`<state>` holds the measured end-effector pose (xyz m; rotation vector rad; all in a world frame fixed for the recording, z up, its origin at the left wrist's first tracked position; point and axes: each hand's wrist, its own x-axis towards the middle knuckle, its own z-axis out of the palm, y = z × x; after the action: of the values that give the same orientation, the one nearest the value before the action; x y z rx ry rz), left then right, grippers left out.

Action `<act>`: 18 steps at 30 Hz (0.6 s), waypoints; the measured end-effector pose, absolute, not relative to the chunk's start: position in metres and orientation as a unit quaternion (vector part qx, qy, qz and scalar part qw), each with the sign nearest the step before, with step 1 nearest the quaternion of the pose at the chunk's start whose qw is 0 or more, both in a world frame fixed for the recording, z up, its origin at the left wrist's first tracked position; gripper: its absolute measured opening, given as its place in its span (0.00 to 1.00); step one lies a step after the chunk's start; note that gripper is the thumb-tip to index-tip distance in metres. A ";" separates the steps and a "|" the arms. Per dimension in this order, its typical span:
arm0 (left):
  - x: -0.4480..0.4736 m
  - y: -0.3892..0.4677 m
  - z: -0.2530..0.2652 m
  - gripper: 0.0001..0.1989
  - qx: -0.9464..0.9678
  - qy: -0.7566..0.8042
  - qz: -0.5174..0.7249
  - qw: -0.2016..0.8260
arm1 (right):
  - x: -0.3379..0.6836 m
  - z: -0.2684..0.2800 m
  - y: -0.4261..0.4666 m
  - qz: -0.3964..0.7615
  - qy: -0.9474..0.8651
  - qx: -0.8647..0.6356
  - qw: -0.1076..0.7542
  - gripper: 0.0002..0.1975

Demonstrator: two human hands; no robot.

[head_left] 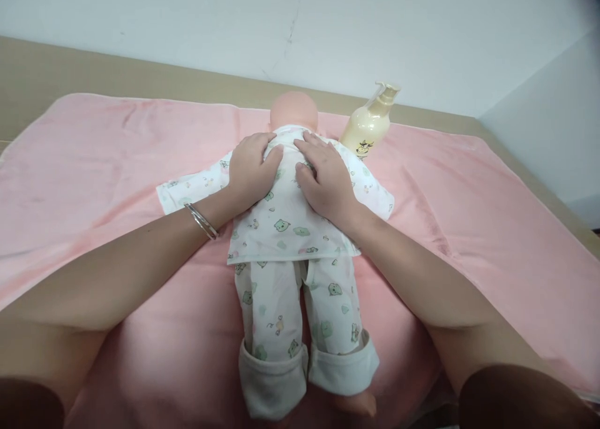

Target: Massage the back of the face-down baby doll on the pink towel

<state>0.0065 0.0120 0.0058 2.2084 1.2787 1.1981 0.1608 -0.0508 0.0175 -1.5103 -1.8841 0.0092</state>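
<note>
A baby doll lies stretched out in the middle, its bald head pointing away from me. It wears a white patterned shirt and matching trousers with rolled cuffs. My left hand rests flat on the left side of the shirt near the shoulder, fingers extended. On the opposite side, my right hand lies flat on the shirt, its fingers slightly spread. Both thumbs point inward, with a strip of shirt between them. One bare foot shows below the right cuff; the other foot is hidden.
A cream pump bottle with a cow picture stands right of the doll's head, close to its sleeve. A pink blanket covers the wooden surface, which meets a white wall behind.
</note>
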 end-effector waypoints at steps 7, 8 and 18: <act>0.007 0.009 0.003 0.16 0.764 0.449 0.434 0.165 | 0.157 0.016 -0.053 -0.024 -0.723 -0.600 0.343 0.24; 0.007 0.009 0.004 0.17 0.765 0.452 0.429 0.166 | 0.158 0.015 -0.053 -0.024 -0.724 -0.598 0.342 0.24; 0.003 0.008 0.008 0.19 0.783 0.461 0.388 0.153 | 0.163 0.015 -0.053 -0.025 -0.738 -0.577 0.350 0.24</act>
<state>0.0034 0.0079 0.0084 2.2464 1.3210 1.1142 0.1625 -0.0534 0.0145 -1.4939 -1.9116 -0.0656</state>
